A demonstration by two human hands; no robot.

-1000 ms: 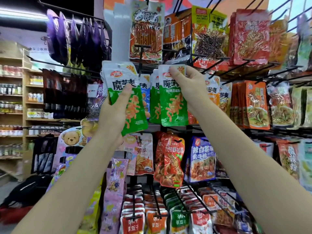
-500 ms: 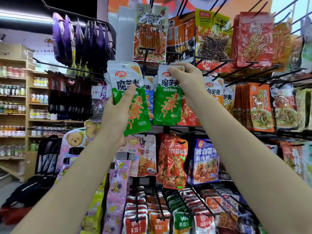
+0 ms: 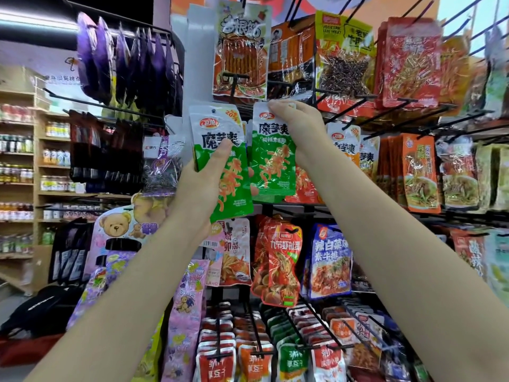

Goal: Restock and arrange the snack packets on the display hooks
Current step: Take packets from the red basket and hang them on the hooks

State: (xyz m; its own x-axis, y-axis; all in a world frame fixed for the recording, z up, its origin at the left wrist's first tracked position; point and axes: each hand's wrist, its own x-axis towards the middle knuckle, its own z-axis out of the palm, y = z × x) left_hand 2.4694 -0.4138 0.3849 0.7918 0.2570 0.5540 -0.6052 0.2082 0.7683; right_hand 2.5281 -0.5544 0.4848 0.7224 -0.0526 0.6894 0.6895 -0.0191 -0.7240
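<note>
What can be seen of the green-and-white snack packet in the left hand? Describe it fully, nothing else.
The green-and-white glossy plastic snack packet is a flat pouch, white on top with a red oval logo, large dark characters and a small hang hole, green below with orange strips pictured. It is off the hooks, upright, tilted slightly, in front of the rack. The left hand grips its lower left side, thumb across the front. Its right edge sits close beside the matching packet in the right hand; contact is unclear.
</note>
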